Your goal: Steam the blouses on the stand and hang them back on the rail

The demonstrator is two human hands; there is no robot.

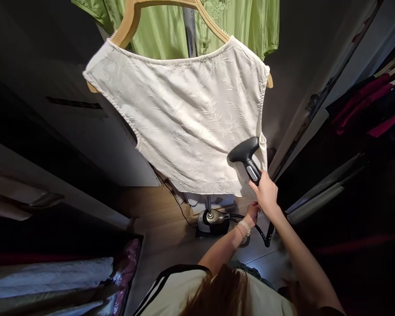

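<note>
A white sleeveless top (184,118) with a leaf pattern hangs on a wooden hanger (131,22). My right hand (266,193) is wrapped round the handle of a black garment steamer head (245,151). The steamer's head lies against the top's lower right side, near the side seam. Just below the hem, my left hand (253,212) is closed, with a bracelet and a pale watch-like band on the wrist; what its fingers hold, if anything, is hidden. A black ribbed hose (263,237) runs close by that hand, partly behind the wrist.
The steamer base (212,224) with its pole stands on the wooden floor, and a thin cord (181,208) trails left. A green garment (161,35) hangs behind the top. Dark and magenta clothes (365,101) hang at right. Wrapped fabrics (52,276) lie at lower left.
</note>
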